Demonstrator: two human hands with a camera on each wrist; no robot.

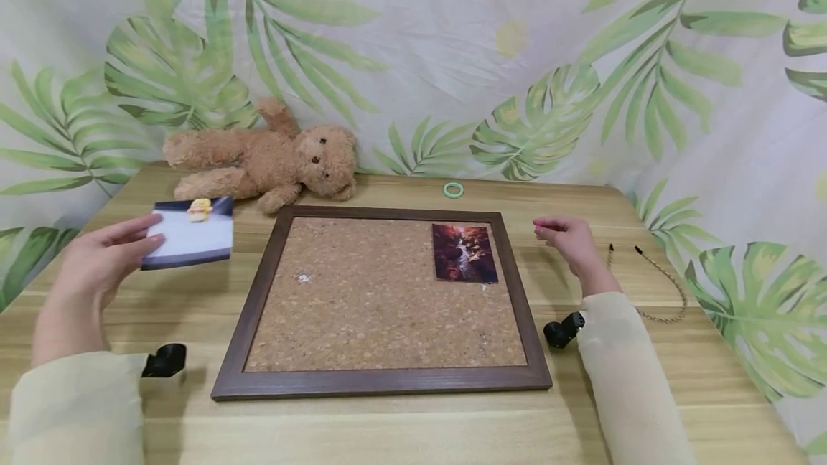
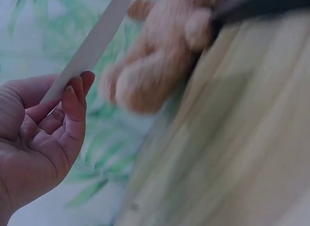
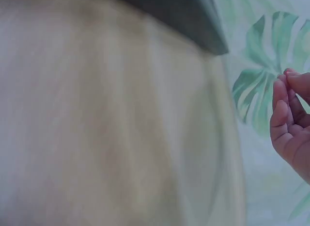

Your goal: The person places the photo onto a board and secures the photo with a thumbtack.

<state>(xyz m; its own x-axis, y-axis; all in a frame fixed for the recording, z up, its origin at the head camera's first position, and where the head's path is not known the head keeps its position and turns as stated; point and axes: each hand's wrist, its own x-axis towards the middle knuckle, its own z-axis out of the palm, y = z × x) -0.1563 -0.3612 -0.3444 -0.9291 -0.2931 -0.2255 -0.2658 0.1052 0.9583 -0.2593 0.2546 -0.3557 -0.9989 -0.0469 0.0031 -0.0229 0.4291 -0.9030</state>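
Note:
My left hand (image 1: pixel 103 260) pinches a photo print (image 1: pixel 187 242) by its left edge, raised beside the board. The print shows a small yellow figure on a pale and dark blue ground; in the left wrist view the print (image 2: pixel 92 49) appears nearly edge-on. A cork board (image 1: pixel 388 300) in a brown wooden frame lies on the table between my hands. On its upper right corner lies a dark red picture of a stream (image 1: pixel 464 253). Right of the frame, my right hand (image 1: pixel 571 242) holds a small pink object (image 1: pixel 537 223) between thumb and fingertips, too small to tell its kind.
A brown teddy bear (image 1: pixel 271 160) lies on its side behind the board at left. A mint green ring (image 1: pixel 453 190) rests near the table's back edge. At right lies a thin chain (image 1: pixel 681 300) with black tips. A leaf-patterned cloth (image 1: pixel 439 56) hangs behind.

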